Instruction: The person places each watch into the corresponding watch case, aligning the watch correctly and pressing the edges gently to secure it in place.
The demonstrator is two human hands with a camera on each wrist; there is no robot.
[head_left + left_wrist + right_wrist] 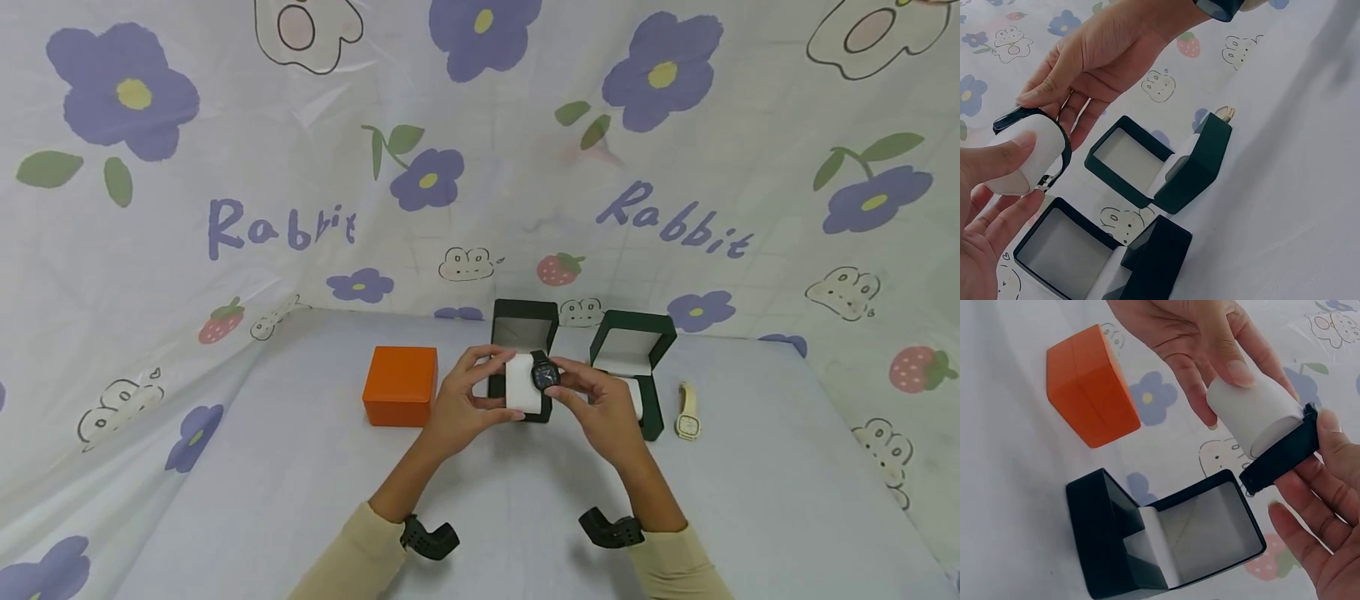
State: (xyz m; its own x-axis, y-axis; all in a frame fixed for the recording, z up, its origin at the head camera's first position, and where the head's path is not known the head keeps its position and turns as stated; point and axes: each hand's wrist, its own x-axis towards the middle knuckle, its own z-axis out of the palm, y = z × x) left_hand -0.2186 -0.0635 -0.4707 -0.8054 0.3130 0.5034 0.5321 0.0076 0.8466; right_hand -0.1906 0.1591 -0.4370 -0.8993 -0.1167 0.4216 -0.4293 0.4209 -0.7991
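Observation:
My left hand [459, 408] grips a white watch cushion [519, 385] between thumb and fingers. A black wristwatch [545, 373] with a dark square face loops around the right end of the cushion. My right hand [606, 410] pinches the watch by its case and band. In the left wrist view, the strap [1065, 140] curves around the cushion's end, a metal clasp [1045, 182] showing underneath. Both hands are above an opened black watch box [525, 307], seen with its lid up in the right wrist view.
An orange box [400, 387], closed, stands left of the black box. To the right is an opened dark green box [655, 417] with a white cushion [636, 398] inside, partly behind my right hand. A gold watch [687, 417] lies farther right on the white tabletop [757, 500].

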